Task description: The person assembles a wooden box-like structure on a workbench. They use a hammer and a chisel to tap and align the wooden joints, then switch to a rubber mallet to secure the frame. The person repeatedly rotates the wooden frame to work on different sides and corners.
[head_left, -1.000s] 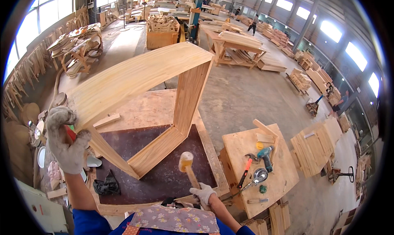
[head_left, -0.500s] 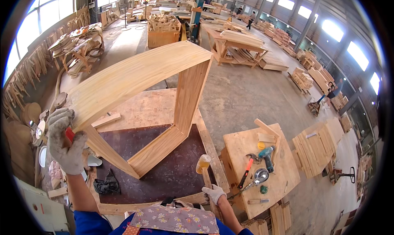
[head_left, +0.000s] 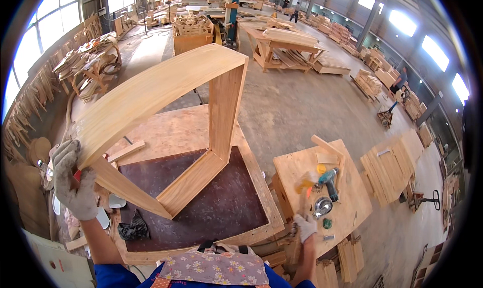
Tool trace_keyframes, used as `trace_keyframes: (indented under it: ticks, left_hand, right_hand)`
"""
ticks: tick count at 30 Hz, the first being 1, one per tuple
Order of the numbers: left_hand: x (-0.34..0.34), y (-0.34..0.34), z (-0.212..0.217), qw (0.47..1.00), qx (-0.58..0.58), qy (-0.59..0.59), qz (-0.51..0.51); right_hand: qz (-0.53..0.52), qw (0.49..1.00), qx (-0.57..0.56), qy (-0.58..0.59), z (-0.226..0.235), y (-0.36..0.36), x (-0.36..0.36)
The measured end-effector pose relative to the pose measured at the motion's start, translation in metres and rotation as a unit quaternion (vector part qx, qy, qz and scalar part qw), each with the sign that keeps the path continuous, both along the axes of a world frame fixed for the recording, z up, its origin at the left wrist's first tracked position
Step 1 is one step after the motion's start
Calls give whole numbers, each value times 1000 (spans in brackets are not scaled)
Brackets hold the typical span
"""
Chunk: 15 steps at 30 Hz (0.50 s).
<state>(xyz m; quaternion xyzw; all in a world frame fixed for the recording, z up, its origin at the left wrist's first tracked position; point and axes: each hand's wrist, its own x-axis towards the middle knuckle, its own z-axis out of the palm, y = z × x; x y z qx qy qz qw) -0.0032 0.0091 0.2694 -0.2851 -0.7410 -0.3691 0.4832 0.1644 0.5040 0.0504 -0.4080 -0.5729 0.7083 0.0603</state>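
Observation:
A large open wooden frame point(head_left: 166, 81) of pale boards stands on a dark brown worktop point(head_left: 221, 202). My left hand point(head_left: 73, 180), in a grey work glove, grips the frame's near left corner. In my gloved right hand point(head_left: 304, 226) is the handle of a mallet point(head_left: 304, 185), held over the small side table point(head_left: 347, 207) at the right. The mallet's head is blurred and points away from me above the table's near part.
On the side table lie a teal power drill point(head_left: 329, 180), a round metal tin point(head_left: 322, 206), a yellow item and a wooden offcut point(head_left: 326, 147). A dark glove or rag point(head_left: 132, 228) lies on the worktop. Stacked boards point(head_left: 390, 162) stand at the right, with pallets and furniture parts beyond.
My right hand has swung the mallet from above the worktop's near edge rightward to over the side table. My left hand stays on the frame's corner.

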Motion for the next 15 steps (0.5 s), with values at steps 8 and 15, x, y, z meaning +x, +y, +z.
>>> trace_keyframes:
  ticks: [8,15]
  left_hand:
    - [-2,-10,-8,999,11,36,15]
    - [-9,-19,-8,997,-18,24,67]
  right_hand:
    - [-198,977,73,-33,-7,86,72]
    - [-261,948,139,-121,-37,111,143]
